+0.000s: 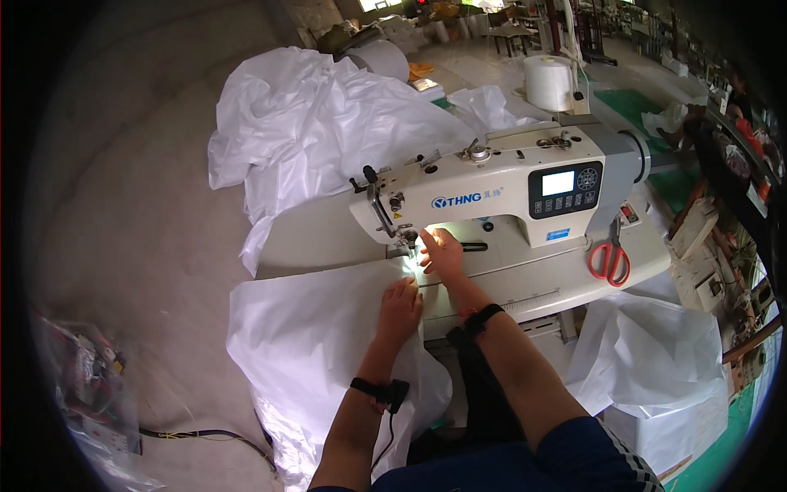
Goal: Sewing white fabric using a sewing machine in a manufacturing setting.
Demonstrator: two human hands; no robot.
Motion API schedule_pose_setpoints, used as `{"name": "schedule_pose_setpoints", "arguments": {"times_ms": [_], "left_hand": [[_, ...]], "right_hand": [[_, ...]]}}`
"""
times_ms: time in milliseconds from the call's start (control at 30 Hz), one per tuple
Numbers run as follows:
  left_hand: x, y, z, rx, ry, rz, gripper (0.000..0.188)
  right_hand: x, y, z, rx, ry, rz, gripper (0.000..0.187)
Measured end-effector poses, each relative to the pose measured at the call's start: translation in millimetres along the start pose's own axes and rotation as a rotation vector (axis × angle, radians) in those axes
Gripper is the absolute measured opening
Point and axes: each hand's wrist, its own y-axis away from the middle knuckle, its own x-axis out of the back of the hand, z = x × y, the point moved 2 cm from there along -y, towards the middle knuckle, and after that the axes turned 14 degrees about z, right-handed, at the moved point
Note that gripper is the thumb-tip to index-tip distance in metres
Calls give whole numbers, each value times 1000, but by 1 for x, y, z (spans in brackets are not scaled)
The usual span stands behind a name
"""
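A white sewing machine point(492, 184) stands in front of me, its lamp lighting the needle area. A white plastic-like sheet point(311, 328) lies on the bed and hangs over the near edge. My left hand point(399, 310) rests on the sheet's right edge, just short of the presser foot, fingers laid forward on it. Close beside the needle is my right hand point(443, 254), its fingers curled in under the machine's head. Whatever is between those fingers, perhaps nothing, is too small and too brightly lit to make out.
Red-handled scissors point(610, 261) lie on the machine bed at right. A large crumpled white sheet point(311, 115) is heaped behind the machine, near a thread cone point(548, 84). More white sheeting point(648, 353) covers a box at lower right. A black cable point(205, 433) runs at lower left.
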Motion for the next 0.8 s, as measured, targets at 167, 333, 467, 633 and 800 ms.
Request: {"name": "schedule_pose_setpoints", "arguments": {"times_ms": [167,333,467,633,800], "left_hand": [[-8,-12,-15,-33,51,48,20],[-23,-31,-33,-50,52,52,15],[-28,-38,-46,-87,1,93,11],[-32,-36,-54,-97,34,99,13],[4,-24,-40,-18,21,-34,22]], "right_hand": [[6,2,11,7,-75,-77,21],[7,12,12,72,86,-108,21],[24,52,6,124,205,-138,19],[66,129,28,193,492,-228,22],[90,173,71,291,997,-867,25]]}}
